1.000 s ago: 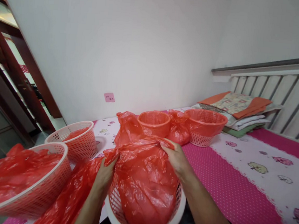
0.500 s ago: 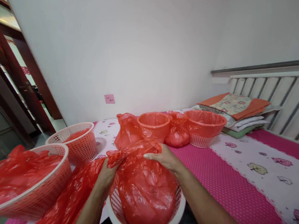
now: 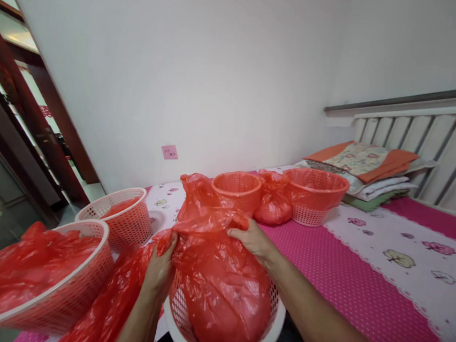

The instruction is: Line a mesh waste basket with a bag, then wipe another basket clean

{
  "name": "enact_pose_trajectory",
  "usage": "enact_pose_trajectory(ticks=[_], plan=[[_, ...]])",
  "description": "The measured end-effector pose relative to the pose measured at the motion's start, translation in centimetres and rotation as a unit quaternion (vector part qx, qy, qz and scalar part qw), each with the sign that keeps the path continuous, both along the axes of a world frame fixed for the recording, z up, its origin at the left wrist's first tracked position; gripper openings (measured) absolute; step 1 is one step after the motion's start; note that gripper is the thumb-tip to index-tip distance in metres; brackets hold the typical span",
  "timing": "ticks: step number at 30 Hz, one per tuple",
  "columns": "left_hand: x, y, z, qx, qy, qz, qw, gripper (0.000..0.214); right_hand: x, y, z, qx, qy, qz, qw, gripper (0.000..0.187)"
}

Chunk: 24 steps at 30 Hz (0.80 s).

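Note:
A white perforated plastic basket (image 3: 276,326) stands directly in front of me, with a full red plastic bag (image 3: 228,294) inside it. My right hand (image 3: 254,242) is closed on the upper right edge of that bag, thumb on the near side. On the left, my left hand (image 3: 161,264) pinches the gathered red plastic near the bag's mouth. The film stretches between both hands above the basket. What fills the bag is hidden behind the red film. More loose red plastic (image 3: 107,294) drapes down beside my left forearm.
Two bag-lined baskets stand at left, a large one (image 3: 103,234) and a smaller one (image 3: 147,206). Behind are two red-covered baskets (image 3: 237,185) (image 3: 318,182) and a tied red bag (image 3: 275,208). Folded bedding (image 3: 368,163) lies before the headboard (image 3: 423,149) on the pink bed (image 3: 338,278).
Both hands still grip the bag, and the plastic between them is spread a little wider. My left hand has shifted slightly, its thumb pointing up now. The whole view moves slightly.

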<state>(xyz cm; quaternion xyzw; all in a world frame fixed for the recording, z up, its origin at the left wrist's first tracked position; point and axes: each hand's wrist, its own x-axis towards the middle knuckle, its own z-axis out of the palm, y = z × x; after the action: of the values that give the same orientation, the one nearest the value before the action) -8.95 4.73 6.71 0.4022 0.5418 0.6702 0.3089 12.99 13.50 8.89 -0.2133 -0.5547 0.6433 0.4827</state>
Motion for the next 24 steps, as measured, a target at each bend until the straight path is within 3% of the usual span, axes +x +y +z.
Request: enact_pose_trajectory(ticks=[4,8,10,15,19,22,24], plan=[[0.9,-0.3,0.9,0.002,-0.053,-0.063,0.997,0.044,-0.9,-0.2,0.6,0.034,-0.062,0.089,0.993,0.045],[0.9,-0.6,1.0,-0.016,0.012,-0.067,0.998,0.046,-2.8,-0.7,0.5,-0.014,-0.068,0.135,0.988,0.041],[0.8,-0.6,0.8,-0.024,0.036,-0.053,0.998,0.048,-3.9,-1.0,0.1,-0.023,-0.049,0.121,0.991,0.038],[0.7,-0.3,0.5,-0.049,0.046,-0.049,0.997,0.052,-4.6,-0.8,-0.1,-0.001,-0.003,-0.040,0.999,0.031],[0.0,-0.1,0.5,-0.088,0.079,0.043,0.992,0.042,-2.8,-0.1,0.7,0.030,0.017,-0.095,0.995,0.041],[-0.8,0.0,-0.1,-0.094,0.087,0.093,0.987,0.038,-0.5,0.4,0.8,0.049,-0.001,-0.071,0.996,0.055],[-1.2,0.2,-0.6,-0.088,0.083,0.088,0.989,0.040,0.8,0.5,0.6,0.046,-0.021,0.016,0.999,0.061]])
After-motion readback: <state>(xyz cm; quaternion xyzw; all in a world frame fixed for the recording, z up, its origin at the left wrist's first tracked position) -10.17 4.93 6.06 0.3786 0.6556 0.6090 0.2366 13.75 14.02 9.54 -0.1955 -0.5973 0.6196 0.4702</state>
